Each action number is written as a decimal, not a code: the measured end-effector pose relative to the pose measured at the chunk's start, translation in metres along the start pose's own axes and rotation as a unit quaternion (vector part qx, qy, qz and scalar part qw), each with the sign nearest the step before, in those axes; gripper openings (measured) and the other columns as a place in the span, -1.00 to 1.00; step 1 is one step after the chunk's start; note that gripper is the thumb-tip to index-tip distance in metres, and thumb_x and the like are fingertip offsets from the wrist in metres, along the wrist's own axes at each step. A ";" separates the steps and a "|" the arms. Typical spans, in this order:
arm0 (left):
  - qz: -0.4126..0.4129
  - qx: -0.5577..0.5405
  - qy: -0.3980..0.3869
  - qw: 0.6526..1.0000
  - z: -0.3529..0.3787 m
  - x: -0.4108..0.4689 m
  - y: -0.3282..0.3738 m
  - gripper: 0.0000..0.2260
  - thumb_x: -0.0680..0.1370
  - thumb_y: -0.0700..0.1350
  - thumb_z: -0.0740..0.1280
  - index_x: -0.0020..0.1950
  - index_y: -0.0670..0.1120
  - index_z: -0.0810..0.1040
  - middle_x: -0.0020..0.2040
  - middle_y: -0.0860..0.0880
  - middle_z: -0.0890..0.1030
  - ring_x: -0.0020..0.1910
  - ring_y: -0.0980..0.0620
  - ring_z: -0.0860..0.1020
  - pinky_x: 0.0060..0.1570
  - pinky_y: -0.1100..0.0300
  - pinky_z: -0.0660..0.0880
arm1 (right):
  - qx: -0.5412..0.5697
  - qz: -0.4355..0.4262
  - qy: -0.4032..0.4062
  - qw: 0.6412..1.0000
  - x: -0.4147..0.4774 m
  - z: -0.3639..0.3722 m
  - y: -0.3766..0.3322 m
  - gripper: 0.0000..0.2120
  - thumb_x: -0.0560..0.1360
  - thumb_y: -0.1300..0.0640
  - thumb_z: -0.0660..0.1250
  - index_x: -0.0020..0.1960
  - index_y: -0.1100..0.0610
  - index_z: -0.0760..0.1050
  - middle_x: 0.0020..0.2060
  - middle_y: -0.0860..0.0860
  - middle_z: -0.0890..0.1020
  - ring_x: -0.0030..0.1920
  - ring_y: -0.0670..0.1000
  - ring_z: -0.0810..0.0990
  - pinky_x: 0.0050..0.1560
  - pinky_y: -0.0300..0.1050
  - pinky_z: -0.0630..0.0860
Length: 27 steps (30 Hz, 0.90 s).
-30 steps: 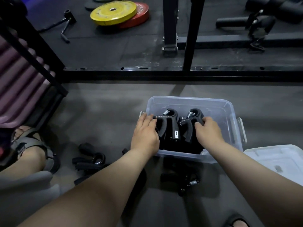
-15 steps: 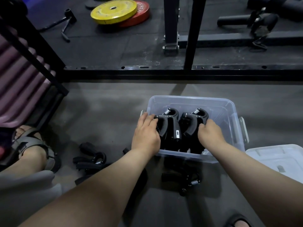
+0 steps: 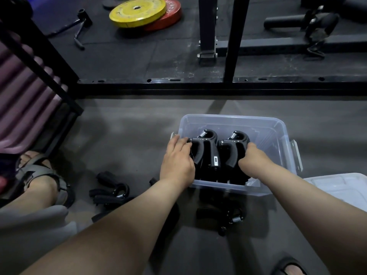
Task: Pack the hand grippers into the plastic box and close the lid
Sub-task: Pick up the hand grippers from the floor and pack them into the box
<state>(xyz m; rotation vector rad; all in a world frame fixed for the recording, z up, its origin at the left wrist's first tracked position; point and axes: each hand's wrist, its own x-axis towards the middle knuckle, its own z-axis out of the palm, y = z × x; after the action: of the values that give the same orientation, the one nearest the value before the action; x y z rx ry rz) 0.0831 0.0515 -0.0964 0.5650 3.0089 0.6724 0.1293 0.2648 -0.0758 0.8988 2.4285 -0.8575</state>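
A clear plastic box [image 3: 278, 135] stands on the floor with two black hand grippers upright inside, side by side. My left hand [image 3: 176, 161] grips the left hand gripper [image 3: 206, 153] from its left side. My right hand [image 3: 256, 161] grips the right hand gripper [image 3: 232, 151] from its right side. More black hand grippers lie on the floor: a pile [image 3: 111, 193] left of my left forearm and one with a spring [image 3: 228, 215] just in front of the box. The box's pale lid [image 3: 341, 189] lies to the right of the box.
A sandalled foot [image 3: 39, 179] rests at the left, another sandal [image 3: 288, 268] at the bottom right. A black rack frame [image 3: 198, 88] runs across behind the box. Yellow and red weight plates [image 3: 143, 12] lie far back. A purple ribbed mat [image 3: 21, 96] leans at the left.
Both hands have stayed on the two grippers in the box. The right gripper has been shifted slightly right and settled lower next to the left one.
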 end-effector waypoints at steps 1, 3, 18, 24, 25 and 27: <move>0.000 0.000 0.000 1.000 0.000 0.000 0.000 -0.56 0.54 -0.22 0.11 0.42 -0.11 0.41 0.49 0.07 0.30 0.53 0.04 0.01 0.49 0.14 0.12 | -0.003 -0.005 -0.005 1.000 0.001 -0.002 0.001 -0.58 0.47 0.28 0.14 0.32 0.22 0.20 0.07 0.25 0.52 0.00 0.23 0.55 -0.08 0.02 0.53; 0.000 -0.002 0.004 1.000 0.000 0.000 0.000 -0.56 0.54 -0.23 0.11 0.41 -0.12 0.42 0.49 0.05 0.32 0.53 0.02 0.02 0.50 0.14 0.10 | -0.003 -0.006 -0.011 1.000 0.002 -0.003 0.002 -0.58 0.49 0.24 0.15 0.33 0.22 0.19 0.08 0.25 0.52 0.04 0.25 0.55 -0.05 0.03 0.53; 0.002 -0.011 0.016 1.000 0.001 0.000 0.000 -0.57 0.53 -0.25 0.12 0.38 -0.13 0.45 0.47 0.06 0.34 0.53 0.02 0.04 0.48 0.20 0.06 | 0.032 0.018 0.020 0.999 0.005 0.007 -0.001 -0.44 0.56 0.18 0.05 0.52 0.24 0.01 0.42 0.32 0.26 0.31 0.34 0.39 0.30 0.17 0.39; 0.002 -0.012 0.018 1.000 0.001 0.000 0.000 -0.57 0.53 -0.25 0.12 0.39 -0.13 0.44 0.47 0.06 0.34 0.53 0.02 0.04 0.47 0.21 0.04 | 0.017 0.020 0.063 0.998 0.001 0.007 -0.004 -0.44 0.58 0.02 -0.01 0.54 0.17 0.06 0.47 0.21 0.25 0.42 0.29 0.27 0.39 0.22 0.25; 0.001 -0.014 0.016 1.000 0.001 0.000 0.000 -0.57 0.52 -0.25 0.12 0.39 -0.12 0.44 0.47 0.06 0.34 0.53 0.02 0.04 0.47 0.19 0.06 | 0.001 -0.001 0.092 0.996 -0.001 0.007 -0.005 -0.44 0.58 0.00 -0.01 0.55 0.17 0.07 0.48 0.19 0.24 0.45 0.26 0.24 0.41 0.22 0.22; 0.003 -0.014 0.014 1.000 0.002 0.000 -0.001 -0.57 0.53 -0.25 0.12 0.40 -0.12 0.44 0.48 0.06 0.33 0.53 0.01 0.03 0.48 0.17 0.07 | -0.027 -0.065 0.135 0.988 -0.003 0.010 -0.008 -0.42 0.60 -0.01 0.01 0.56 0.17 0.07 0.53 0.16 0.17 0.52 0.19 0.13 0.49 0.17 0.10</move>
<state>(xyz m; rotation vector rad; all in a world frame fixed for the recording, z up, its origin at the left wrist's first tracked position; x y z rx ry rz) 0.0829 0.0520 -0.0983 0.5670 3.0197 0.7274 0.1277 0.2514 -0.0781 0.8949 2.7555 -0.7506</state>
